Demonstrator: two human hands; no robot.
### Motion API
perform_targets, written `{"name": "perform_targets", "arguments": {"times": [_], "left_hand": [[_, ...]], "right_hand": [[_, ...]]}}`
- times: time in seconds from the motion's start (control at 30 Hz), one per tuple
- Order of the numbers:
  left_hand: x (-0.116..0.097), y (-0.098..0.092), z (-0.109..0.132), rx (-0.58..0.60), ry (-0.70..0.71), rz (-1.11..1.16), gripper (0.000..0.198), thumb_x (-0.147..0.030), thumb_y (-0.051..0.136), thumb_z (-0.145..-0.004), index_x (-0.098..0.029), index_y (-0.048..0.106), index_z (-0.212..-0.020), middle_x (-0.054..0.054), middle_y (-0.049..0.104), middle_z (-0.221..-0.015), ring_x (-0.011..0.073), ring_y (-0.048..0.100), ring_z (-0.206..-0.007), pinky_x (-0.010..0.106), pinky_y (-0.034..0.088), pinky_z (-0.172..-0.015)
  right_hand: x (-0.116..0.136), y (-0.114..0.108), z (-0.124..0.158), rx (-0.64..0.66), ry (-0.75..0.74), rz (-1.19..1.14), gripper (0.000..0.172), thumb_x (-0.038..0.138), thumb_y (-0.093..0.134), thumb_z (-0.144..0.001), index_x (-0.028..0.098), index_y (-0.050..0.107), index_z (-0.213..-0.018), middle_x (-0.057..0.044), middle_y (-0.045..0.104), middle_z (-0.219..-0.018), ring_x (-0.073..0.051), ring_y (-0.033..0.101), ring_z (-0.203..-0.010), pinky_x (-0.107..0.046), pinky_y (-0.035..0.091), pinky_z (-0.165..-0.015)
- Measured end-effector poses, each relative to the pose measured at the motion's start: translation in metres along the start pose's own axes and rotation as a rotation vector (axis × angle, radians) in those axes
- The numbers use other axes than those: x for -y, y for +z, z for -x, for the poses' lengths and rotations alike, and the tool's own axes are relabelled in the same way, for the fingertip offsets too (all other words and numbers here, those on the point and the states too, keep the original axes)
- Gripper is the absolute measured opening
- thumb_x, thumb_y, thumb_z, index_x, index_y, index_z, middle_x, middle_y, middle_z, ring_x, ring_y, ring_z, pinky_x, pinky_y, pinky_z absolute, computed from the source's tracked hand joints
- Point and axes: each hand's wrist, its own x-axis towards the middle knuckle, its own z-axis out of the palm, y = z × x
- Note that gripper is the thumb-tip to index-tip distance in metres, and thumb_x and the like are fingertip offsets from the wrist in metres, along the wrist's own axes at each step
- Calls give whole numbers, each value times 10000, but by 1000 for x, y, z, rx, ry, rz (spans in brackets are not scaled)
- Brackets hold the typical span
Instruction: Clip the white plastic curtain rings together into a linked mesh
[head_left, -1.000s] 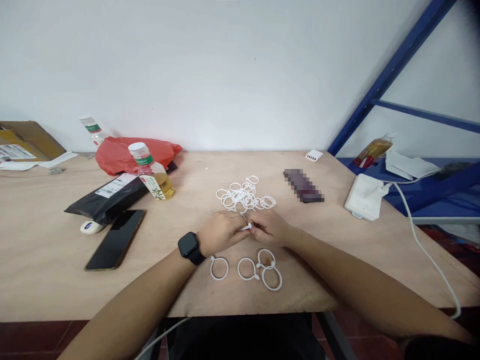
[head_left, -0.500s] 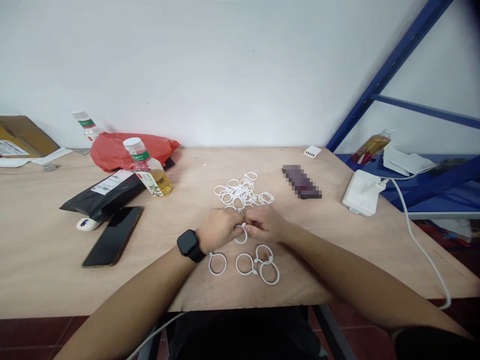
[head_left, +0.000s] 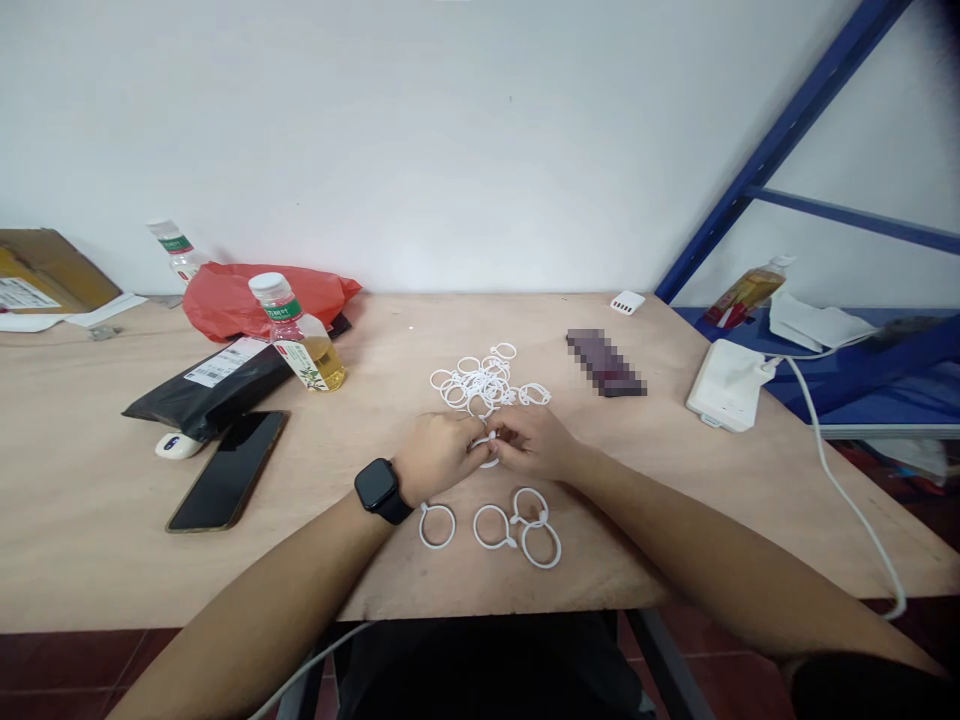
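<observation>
Between my two hands is a white plastic ring with a small knob, mostly hidden by the fingers. My left hand, with a black watch on its wrist, is closed in a pinch on the ring. From the other side, the thumb and fingers of my right hand pinch it near the knob. Just beyond the hands lies a tangled pile of similar white rings. Nearer the table edge, a single ring and another ring lie flat, beside two overlapping rings.
On the left are a phone, a white earbud case, a black parcel, a drink bottle and a red bag. A blurred dark object, a white charger and its cable are on the right.
The ring between my hands hung toward me; now it is tilted and more hidden by the fingers. My right hand's fingers have shifted and opened slightly around it.
</observation>
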Motion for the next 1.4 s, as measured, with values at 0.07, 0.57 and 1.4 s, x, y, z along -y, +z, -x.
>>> {"name": "perform_targets", "arguments": {"times": [0.07,0.57,1.4], "left_hand": [[1,-1,1,-38,43,36,253,-342,505,-939,-179,630,-791,38,676,-754,161,619,-697,259,419,-633],[4,3,1,-64,89,73,323,-382,451,-989,-173,664,-865,34,706,-780,149,640,-689,249,419,-617],[10,-6,-1,-89,56,282,301,-434,501,-962,-206,680,-1042,28,713,-860,139,633,-726,237,432,-668]], "right_hand": [[0,-2,0,-10,33,-17,54,215,547,-825,207,601,-825,-8,656,-707,-141,587,-628,-250,434,-613],[-5,-3,1,-10,40,-82,126,171,490,-790,207,610,-807,-11,657,-705,-145,580,-636,-255,436,-620],[-11,-3,-2,-208,22,-108,215,82,466,-770,201,645,-789,-5,675,-712,-140,612,-646,-254,464,-628]]}}
